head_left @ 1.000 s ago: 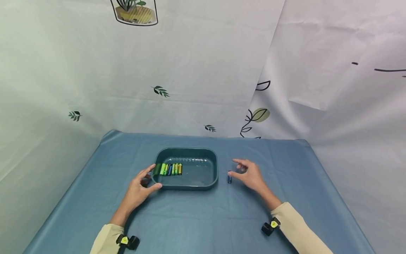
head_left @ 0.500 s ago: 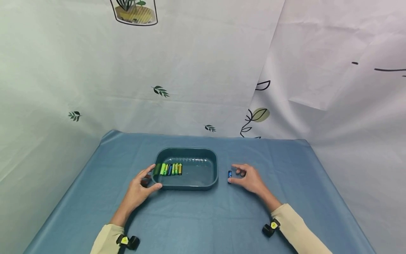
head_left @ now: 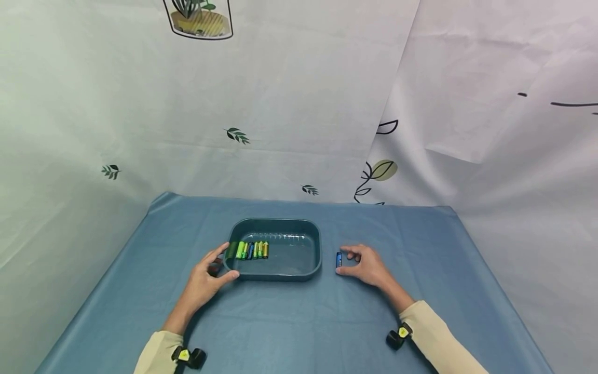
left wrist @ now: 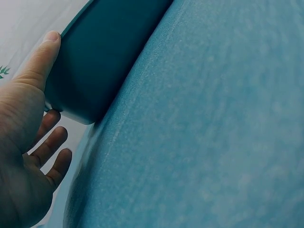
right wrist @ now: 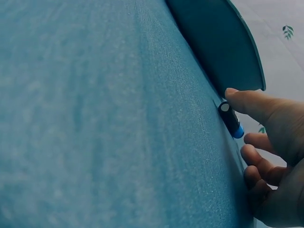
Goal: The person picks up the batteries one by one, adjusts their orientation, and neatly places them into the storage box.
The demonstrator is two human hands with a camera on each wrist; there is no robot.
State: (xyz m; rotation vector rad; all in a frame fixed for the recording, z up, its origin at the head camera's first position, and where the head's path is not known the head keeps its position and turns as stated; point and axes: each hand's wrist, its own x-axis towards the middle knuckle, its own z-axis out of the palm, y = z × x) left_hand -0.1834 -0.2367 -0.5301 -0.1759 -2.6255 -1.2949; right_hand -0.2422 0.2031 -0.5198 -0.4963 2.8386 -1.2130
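A dark teal tray (head_left: 273,274) lies on the blue cloth, with a row of green, yellow and blue batteries (head_left: 252,250) side by side in its left part. My left hand (head_left: 203,280) holds the tray's near left corner, thumb at the front rim and index finger at the left rim. In the left wrist view, the other fingers of the left hand (left wrist: 28,128) hang loosely below. Right of the tray lies one blue and black battery (head_left: 339,259) on the cloth. The thumb and index finger of my right hand (head_left: 368,265) stand at its two ends; its near end face shows uncovered in the right wrist view.
Blue cloth (head_left: 299,322) covers the table up to a pale printed backdrop (head_left: 299,104) behind and at both sides. A black camera (head_left: 395,339) sits on the right wrist, another camera (head_left: 198,358) on the left.
My right hand has come down and nearer, its thumb moving from the battery's far part to its near end. The left hand and tray have stayed in place.
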